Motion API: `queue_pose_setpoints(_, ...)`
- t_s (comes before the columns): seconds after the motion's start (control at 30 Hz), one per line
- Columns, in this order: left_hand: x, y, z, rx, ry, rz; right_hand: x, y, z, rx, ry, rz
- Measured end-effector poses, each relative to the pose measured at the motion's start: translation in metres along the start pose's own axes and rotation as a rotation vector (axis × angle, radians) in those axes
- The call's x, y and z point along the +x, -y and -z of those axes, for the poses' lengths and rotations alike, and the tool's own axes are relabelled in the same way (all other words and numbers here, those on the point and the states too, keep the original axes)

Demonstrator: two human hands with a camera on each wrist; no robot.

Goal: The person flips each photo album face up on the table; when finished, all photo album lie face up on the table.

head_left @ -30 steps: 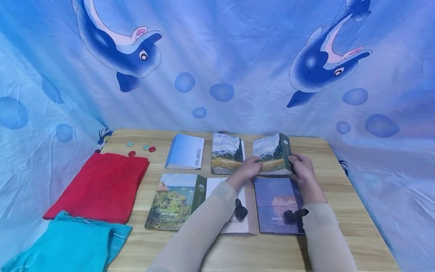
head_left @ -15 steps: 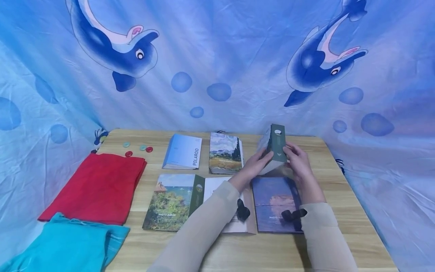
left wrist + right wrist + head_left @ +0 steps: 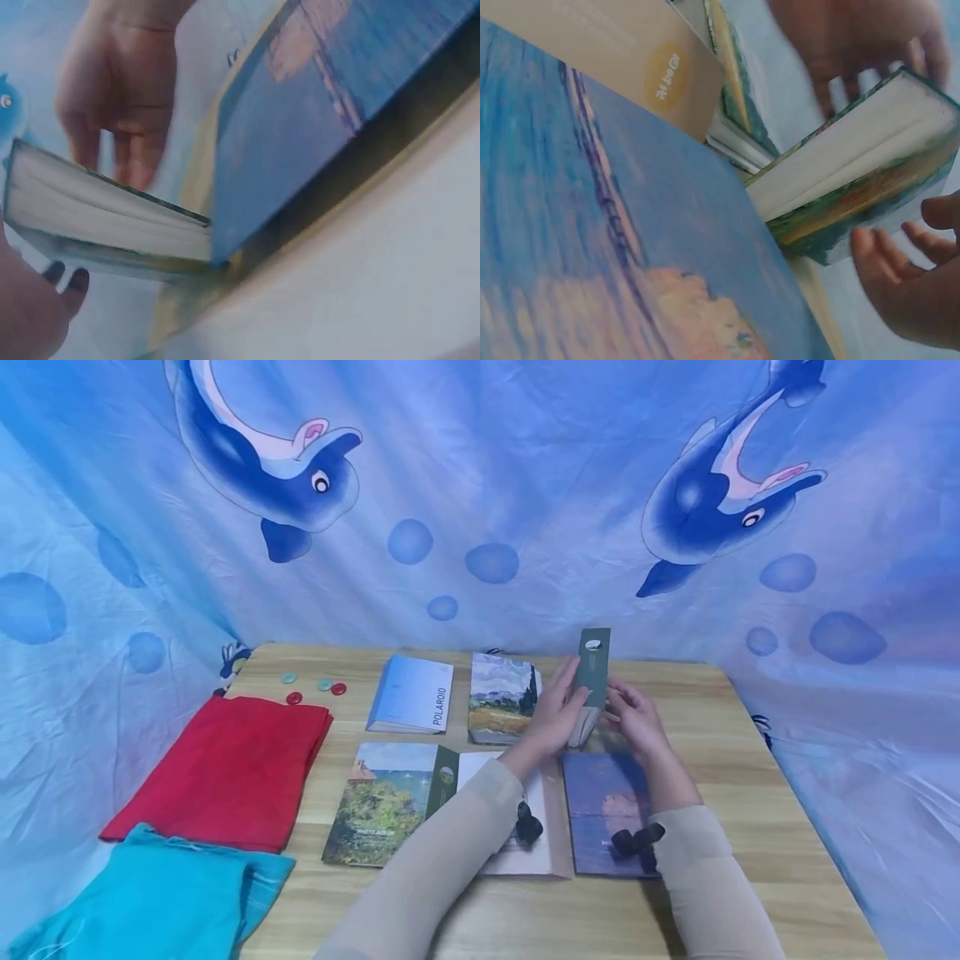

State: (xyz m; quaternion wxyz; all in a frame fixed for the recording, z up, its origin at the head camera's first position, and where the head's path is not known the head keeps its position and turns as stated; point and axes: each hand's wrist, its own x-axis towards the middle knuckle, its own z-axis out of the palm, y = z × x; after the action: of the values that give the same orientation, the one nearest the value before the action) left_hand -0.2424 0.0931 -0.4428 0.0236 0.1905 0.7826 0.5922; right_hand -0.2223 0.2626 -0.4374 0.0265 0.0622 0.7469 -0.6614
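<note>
A photo album (image 3: 593, 664) with a green spine stands on edge near the table's back right, spine toward me. My left hand (image 3: 551, 714) lies along its left cover, fingers fairly straight. On the other side, my right hand (image 3: 636, 717) has its fingers spread beside the right cover. In the right wrist view, the right fingertips (image 3: 861, 244) reach the painted cover of the album (image 3: 855, 146); whether they touch is unclear. The left wrist view shows the album's white page edges (image 3: 105, 202) between both hands. A purple seascape album (image 3: 600, 789) lies just in front.
Left of the hands lie a matching landscape album (image 3: 498, 702) and a blue POLAROID album (image 3: 412, 693). Nearer are a garden-picture album (image 3: 378, 806) and a white page (image 3: 476, 766) under my left arm. Red cloth (image 3: 225, 772), teal cloth (image 3: 172, 893) and several small discs (image 3: 339, 689) are further left.
The album has turned from lying slanted, painted cover up, to standing on edge, spine toward me. It has shifted left. The right hand has followed leftward, and its fingers have loosened.
</note>
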Motion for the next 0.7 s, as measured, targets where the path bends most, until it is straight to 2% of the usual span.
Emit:
queue_pose_setpoints(0.1, 0.0, 0.0, 0.003, 0.069, -0.006, -0.109, 0.005, -0.007, 0.002, -0.02, 0.035, -0.051)
queue_pose_setpoints(0.2, 0.0, 0.002, 0.006, 0.091, 0.004, -0.115, 0.01, -0.014, 0.006, -0.031, 0.065, -0.086)
queue_pose_setpoints(0.33, -0.001, 0.007, 0.009, 0.037, -0.014, -0.054, 0.013, -0.022, 0.012, -0.063, 0.089, -0.103)
queue_pose_setpoints(0.5, 0.0, 0.016, 0.005, -0.072, -0.037, 0.039, 0.013, -0.027, 0.022, -0.177, 0.167, -0.084)
queue_pose_setpoints(0.57, -0.001, 0.018, 0.002, -0.096, -0.02, 0.081, 0.012, -0.028, 0.027, -0.215, 0.185, -0.084)
queue_pose_setpoints(0.7, -0.002, 0.018, -0.003, -0.099, 0.035, 0.18, 0.008, -0.027, 0.038, -0.219, 0.159, -0.119)
